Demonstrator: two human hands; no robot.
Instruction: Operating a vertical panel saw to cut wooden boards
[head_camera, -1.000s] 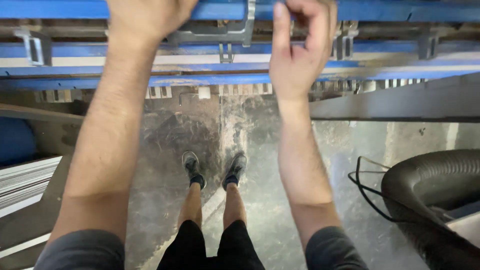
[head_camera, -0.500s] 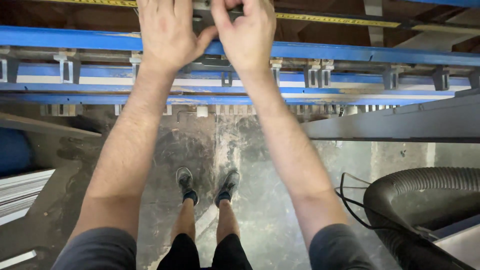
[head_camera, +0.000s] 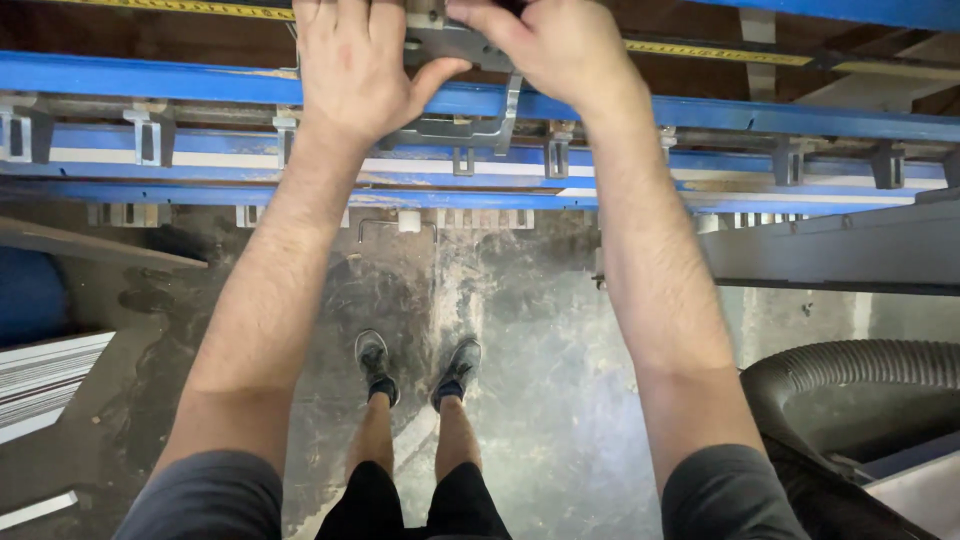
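Note:
Both arms reach forward over a long blue metal rail (head_camera: 150, 80) that runs across the view. My left hand (head_camera: 355, 70) lies flat on a grey metal bracket (head_camera: 455, 45) that sits on the rail, thumb hooked under its edge. My right hand (head_camera: 545, 45) grips the same bracket from the right, fingers curled over its top. A yellow measuring tape strip (head_camera: 720, 52) runs along the wooden bed behind the rail. The fingertips of both hands are cut off by the top of the view.
Small grey clamps (head_camera: 145, 135) are spaced along the rail. Below lies a stained concrete floor (head_camera: 520, 330) with my two feet in dark shoes (head_camera: 415, 365). A black ribbed hose (head_camera: 850, 375) curves at lower right. A grey metal beam (head_camera: 830, 250) juts in at right.
Both hands have come together from spread apart on the rail to the middle and now rest on the grey bracket. The view has tilted up the rail slightly.

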